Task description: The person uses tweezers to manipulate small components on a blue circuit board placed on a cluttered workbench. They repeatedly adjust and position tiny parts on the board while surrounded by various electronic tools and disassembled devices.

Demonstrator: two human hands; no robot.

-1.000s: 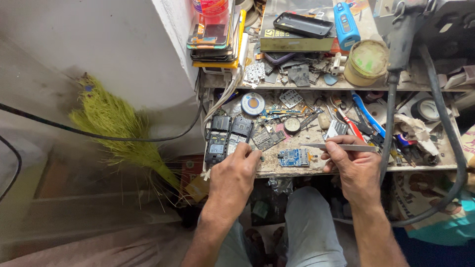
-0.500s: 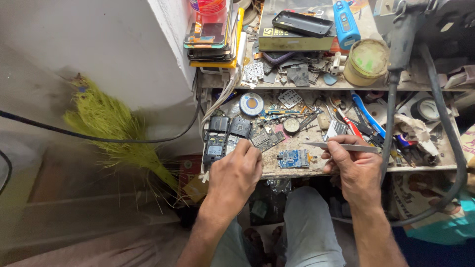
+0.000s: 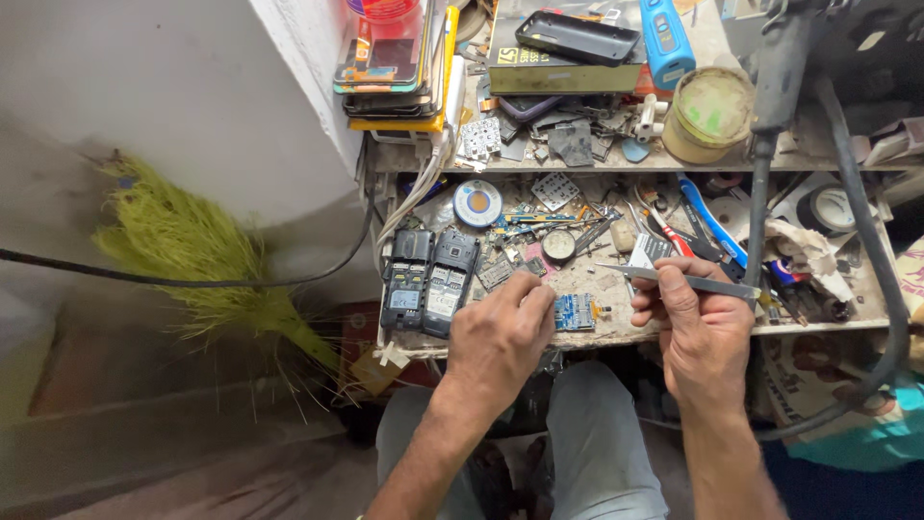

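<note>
lying at the front edge of the cluttered workbench (image 3: pixel 616 332), a small blue circuit board (image 3: pixel 575 311) sits between both hands. the left hand (image 3: pixel 500 337) rests curled just beside it, fingertips touching its left end — holding nothing. the right hand (image 3: pixel 698 323) pinches metal tweezers (image 3: pixel 674 280), tips pointing left above the board. two opened black phones (image 3: pixel 428 281) lie further left — a green broom (image 3: pixel 192 260) beyond.

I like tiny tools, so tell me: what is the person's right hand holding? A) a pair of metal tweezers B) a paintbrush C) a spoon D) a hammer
A: the right hand grips thin metal tweezers, tips pointing left above the small blue circuit board by the left hand.
</note>
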